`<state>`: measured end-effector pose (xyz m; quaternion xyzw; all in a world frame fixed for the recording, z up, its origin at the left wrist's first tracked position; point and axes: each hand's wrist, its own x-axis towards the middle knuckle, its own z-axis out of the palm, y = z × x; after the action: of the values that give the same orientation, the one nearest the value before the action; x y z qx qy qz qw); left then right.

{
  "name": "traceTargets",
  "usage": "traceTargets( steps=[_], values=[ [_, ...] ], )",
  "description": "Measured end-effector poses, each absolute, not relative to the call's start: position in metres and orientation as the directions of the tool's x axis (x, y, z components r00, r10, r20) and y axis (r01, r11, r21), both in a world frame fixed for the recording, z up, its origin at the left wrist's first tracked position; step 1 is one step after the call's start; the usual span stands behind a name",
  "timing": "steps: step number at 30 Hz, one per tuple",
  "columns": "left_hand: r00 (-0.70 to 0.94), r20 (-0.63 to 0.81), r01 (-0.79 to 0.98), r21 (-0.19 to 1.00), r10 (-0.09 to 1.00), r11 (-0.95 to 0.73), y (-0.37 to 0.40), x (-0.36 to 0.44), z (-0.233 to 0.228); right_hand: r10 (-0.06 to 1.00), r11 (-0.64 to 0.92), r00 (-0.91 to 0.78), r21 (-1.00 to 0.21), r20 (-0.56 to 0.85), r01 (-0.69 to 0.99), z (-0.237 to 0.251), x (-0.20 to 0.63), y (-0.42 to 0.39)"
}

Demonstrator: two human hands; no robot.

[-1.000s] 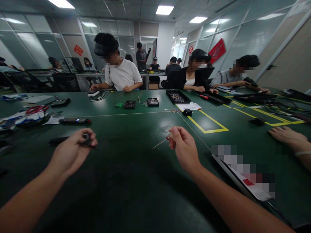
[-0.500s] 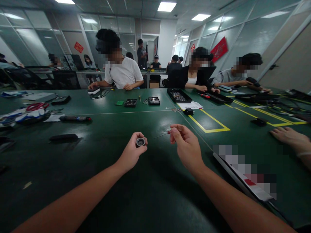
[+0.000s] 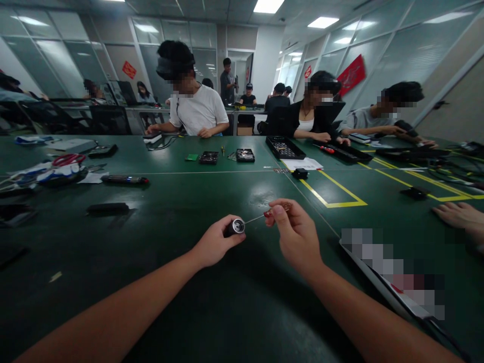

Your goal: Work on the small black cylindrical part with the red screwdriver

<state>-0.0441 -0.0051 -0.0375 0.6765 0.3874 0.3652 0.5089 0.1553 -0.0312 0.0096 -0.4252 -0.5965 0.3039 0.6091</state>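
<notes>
My left hand (image 3: 217, 242) is closed around a short dark cylinder (image 3: 237, 226) with a silver rim, its open end turned toward the right. Small details show inside the rim, too small to name. In my right hand (image 3: 297, 234) is a thin screwdriver (image 3: 269, 213) with a red, partly see-through handle. Its slim metal shaft points left and down, and the tip reaches the rimmed end of the cylinder. Whether the tip sits inside or only touches the rim, I cannot tell. Both hands are above the green table (image 3: 212, 307).
A papered board (image 3: 397, 287) lies right of my right arm, near another person's hand (image 3: 459, 217). Left are a black-and-red pen-shaped tool (image 3: 125, 180) and a black case (image 3: 108, 208). Farther back are a small black block (image 3: 300, 173), parts trays (image 3: 285, 148) and co-workers.
The cylinder has tilted, its open end swinging toward the right. The screwdriver tip, apart from it before, now meets its rimmed end. The whole view has shifted slightly.
</notes>
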Motion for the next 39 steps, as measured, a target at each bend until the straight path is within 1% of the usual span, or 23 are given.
traceTargets(
  steps=[6, 9, 12, 15, 17, 19, 22, 24, 27, 31, 34, 39],
  values=[
    [0.421, 0.118, 0.155, 0.967, 0.899, -0.200, -0.006, -0.044, -0.035, 0.896, 0.432, 0.039, -0.888, 0.443, 0.159, 0.006, 0.156, -0.028],
    [0.415, 0.130, 0.146, 0.968, 0.900, -0.207, -0.005, -0.043, -0.038, 0.903, 0.428, -0.024, -0.893, 0.429, 0.136, 0.008, 0.157, -0.030],
    [0.391, 0.158, 0.145, 0.962, 0.907, -0.230, -0.003, -0.043, -0.042, 0.887, 0.458, -0.124, -0.884, 0.445, 0.100, 0.007, 0.159, -0.033],
    [0.359, 0.182, 0.149, 0.957, 0.916, -0.248, -0.003, -0.043, -0.042, 0.856, 0.507, -0.198, -0.851, 0.477, 0.140, 0.006, 0.160, -0.036],
    [0.360, 0.179, 0.169, 0.953, 0.916, -0.252, -0.004, -0.043, -0.041, 0.844, 0.534, -0.173, -0.823, 0.507, 0.192, 0.005, 0.159, -0.039],
    [0.370, 0.170, 0.203, 0.945, 0.913, -0.258, -0.004, -0.043, -0.039, 0.844, 0.536, -0.108, -0.810, 0.526, 0.238, 0.006, 0.157, -0.041],
    [0.382, 0.173, 0.227, 0.935, 0.908, -0.274, -0.005, -0.043, -0.039, 0.868, 0.477, -0.009, -0.827, 0.497, 0.298, 0.008, 0.155, -0.042],
    [0.374, 0.179, 0.216, 0.938, 0.910, -0.273, -0.004, -0.044, -0.040, 0.872, 0.456, 0.029, -0.833, 0.488, 0.314, 0.008, 0.155, -0.041],
    [0.358, 0.170, 0.193, 0.949, 0.918, -0.251, -0.002, -0.045, -0.042, 0.857, 0.480, 0.017, -0.810, 0.515, 0.336, 0.006, 0.157, -0.039],
    [0.378, 0.158, 0.229, 0.939, 0.912, -0.258, -0.003, -0.045, -0.040, 0.852, 0.497, -0.032, -0.787, 0.523, 0.365, 0.003, 0.158, -0.038],
    [0.403, 0.157, 0.245, 0.931, 0.902, -0.271, -0.006, -0.044, -0.038, 0.855, 0.488, -0.032, -0.782, 0.517, 0.388, 0.004, 0.157, -0.039],
    [0.401, 0.165, 0.226, 0.935, 0.901, -0.272, -0.007, -0.044, -0.039, 0.835, 0.507, -0.012, -0.760, 0.550, 0.408, 0.010, 0.156, -0.040]
  ],
)
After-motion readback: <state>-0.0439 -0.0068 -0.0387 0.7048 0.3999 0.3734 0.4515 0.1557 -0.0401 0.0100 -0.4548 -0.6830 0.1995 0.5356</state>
